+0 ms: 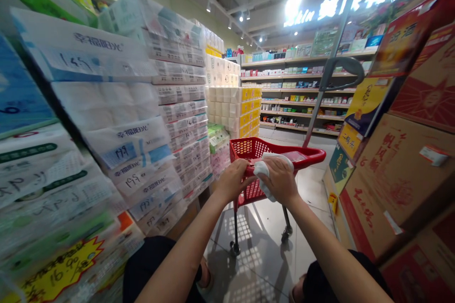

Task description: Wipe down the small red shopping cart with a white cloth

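Note:
A red plastic shopping basket on wheels (305, 155) stands in a shop aisle just ahead of me, its grey pull handle (339, 67) raised. My left hand (232, 180) grips the basket's near rim with curled fingers. My right hand (280, 180) presses a white cloth (262, 169) against the same rim, fingers closed over it. Both forearms reach forward from the bottom of the head view.
Tall stacks of wrapped toilet paper packs (128, 118) with price tags line the left. Brown and red cardboard boxes (401, 161) pile up on the right. Shelves of goods (298, 99) run across the far end. Grey tiled floor (259, 246) lies below.

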Action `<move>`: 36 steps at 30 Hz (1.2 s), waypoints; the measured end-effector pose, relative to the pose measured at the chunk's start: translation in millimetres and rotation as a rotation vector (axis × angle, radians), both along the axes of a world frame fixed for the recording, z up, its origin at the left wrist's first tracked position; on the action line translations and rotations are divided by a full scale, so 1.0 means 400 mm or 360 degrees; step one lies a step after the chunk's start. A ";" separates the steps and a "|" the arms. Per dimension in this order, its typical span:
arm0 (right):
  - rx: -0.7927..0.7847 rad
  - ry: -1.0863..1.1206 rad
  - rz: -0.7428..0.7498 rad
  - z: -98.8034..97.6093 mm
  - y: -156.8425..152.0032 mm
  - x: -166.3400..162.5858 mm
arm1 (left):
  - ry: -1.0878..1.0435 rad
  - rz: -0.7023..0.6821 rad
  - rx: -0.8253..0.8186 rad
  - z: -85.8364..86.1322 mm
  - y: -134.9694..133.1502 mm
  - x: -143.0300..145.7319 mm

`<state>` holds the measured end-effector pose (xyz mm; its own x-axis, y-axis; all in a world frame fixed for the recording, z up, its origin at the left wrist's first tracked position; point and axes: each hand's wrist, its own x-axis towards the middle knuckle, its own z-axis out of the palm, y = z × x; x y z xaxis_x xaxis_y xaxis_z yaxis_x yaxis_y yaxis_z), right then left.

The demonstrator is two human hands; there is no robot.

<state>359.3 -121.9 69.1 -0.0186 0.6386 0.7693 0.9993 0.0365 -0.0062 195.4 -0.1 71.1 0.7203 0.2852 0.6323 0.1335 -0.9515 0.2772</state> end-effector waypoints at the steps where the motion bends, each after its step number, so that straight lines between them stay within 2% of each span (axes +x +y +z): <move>1: 0.0021 0.0006 -0.0033 -0.001 -0.013 0.024 | -0.0001 0.0009 -0.0002 0.000 -0.004 -0.001; 6: 0.0070 0.0091 -0.0195 -0.004 -0.066 0.125 | 0.0014 0.0017 -0.0075 0.005 -0.021 -0.013; 10: 0.0138 0.0241 -0.0302 -0.010 -0.067 0.146 | 0.0068 -0.0037 -0.0123 0.012 -0.032 -0.010; 14: 0.0186 0.0290 -0.0313 -0.018 -0.056 0.107 | 0.0019 0.0046 -0.0079 0.012 -0.057 0.009; 22: 0.0067 0.0120 -0.0155 -0.019 -0.033 -0.023 | -0.0022 0.0114 -0.0006 0.009 -0.088 0.026; 28: -0.0035 0.0002 -0.0308 -0.001 -0.008 -0.056 | 0.0062 0.0204 0.0004 0.006 -0.085 0.029; 33: -0.0034 0.0088 -0.0303 0.019 -0.017 -0.028 | 0.0039 -0.0066 -0.0093 0.003 -0.068 0.021; 36: -0.0006 0.0143 -0.0287 0.029 -0.031 -0.007 | -0.0013 -0.0259 -0.0101 -0.015 -0.042 0.029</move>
<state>356.5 -134.4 80.8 0.1650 0.6283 0.7603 0.9851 -0.1431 -0.0955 207.0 -16.9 65.3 0.7552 0.2047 0.6228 -0.0234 -0.9410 0.3376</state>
